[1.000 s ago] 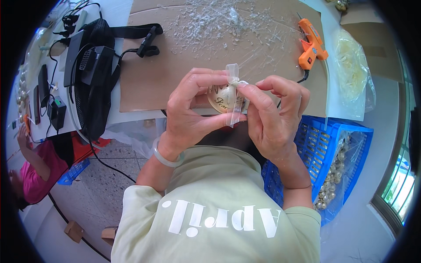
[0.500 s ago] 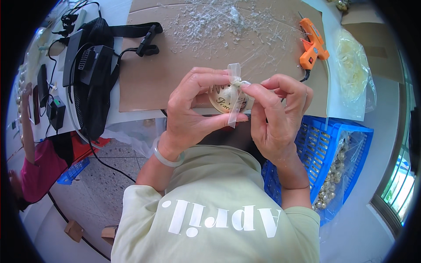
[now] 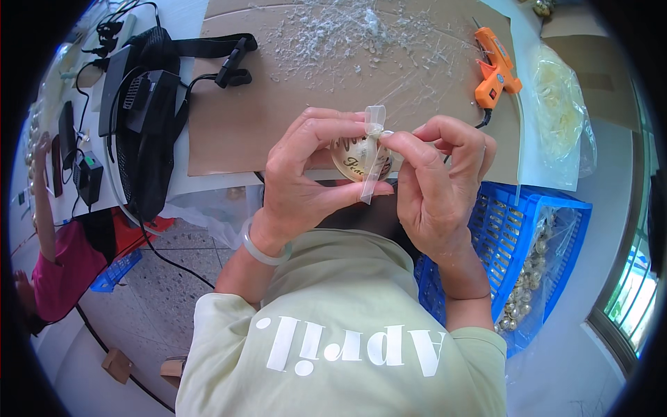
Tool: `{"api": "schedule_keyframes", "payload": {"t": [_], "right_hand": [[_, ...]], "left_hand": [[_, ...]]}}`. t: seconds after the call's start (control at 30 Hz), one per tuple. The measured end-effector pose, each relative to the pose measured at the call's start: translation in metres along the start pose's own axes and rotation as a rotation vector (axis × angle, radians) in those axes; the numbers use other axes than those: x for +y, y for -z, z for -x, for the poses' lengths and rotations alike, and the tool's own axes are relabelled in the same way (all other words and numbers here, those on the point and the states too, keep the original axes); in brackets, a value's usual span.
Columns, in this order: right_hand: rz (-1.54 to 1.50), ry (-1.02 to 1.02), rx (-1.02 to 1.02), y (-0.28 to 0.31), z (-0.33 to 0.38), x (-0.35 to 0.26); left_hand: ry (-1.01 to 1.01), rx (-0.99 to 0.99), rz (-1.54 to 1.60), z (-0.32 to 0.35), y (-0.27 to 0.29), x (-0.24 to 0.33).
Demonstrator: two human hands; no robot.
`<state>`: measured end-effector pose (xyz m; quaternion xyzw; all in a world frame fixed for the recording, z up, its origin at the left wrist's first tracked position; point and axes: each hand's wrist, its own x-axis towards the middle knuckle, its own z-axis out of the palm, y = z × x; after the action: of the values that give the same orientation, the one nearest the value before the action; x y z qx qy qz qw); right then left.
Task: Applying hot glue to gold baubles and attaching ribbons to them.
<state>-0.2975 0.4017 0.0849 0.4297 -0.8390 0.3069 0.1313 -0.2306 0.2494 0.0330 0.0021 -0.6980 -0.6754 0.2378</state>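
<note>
A round cream-and-gold bauble [image 3: 352, 165] with dark lettering is held up over the table's near edge. My left hand [image 3: 295, 158] grips it, fingers at its top and thumb beneath. A sheer white ribbon [image 3: 376, 161] runs down across the bauble's front, one end standing above the fingers and the other hanging by the left thumb. At the bauble's top, next to the ribbon's knot, my right hand [image 3: 439, 182] pinches a small pale piece of the ribbon between thumb and forefinger.
Cardboard [image 3: 243, 132] covers the table, with wispy glue scraps [image 3: 354, 31] at the back. An orange glue gun [image 3: 495, 69] lies right. A black bag [image 3: 149, 125] with cables sits left. Below right, a blue basket [image 3: 497, 222] holds gold baubles [image 3: 521, 295]. A co-worker's arm [image 3: 45, 208] shows far left.
The bauble has turned slightly in my left hand, and the ribbon's upper end has shifted a little right and down. Both hands keep nearly the same place.
</note>
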Motion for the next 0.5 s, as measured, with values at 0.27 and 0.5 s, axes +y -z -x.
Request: {"api": "schedule_keyframes", "payload": {"t": [0.27,0.5], "right_hand": [[-0.056,-0.008,-0.028,0.005,-0.005,-0.002],[-0.277,-0.369,0.661,0.059,0.027,0.030]], "left_hand": [[0.015,-0.009,-0.006,0.002,0.002,0.001],[0.046,-0.051,0.052,0.009,0.012,-0.003]]}}
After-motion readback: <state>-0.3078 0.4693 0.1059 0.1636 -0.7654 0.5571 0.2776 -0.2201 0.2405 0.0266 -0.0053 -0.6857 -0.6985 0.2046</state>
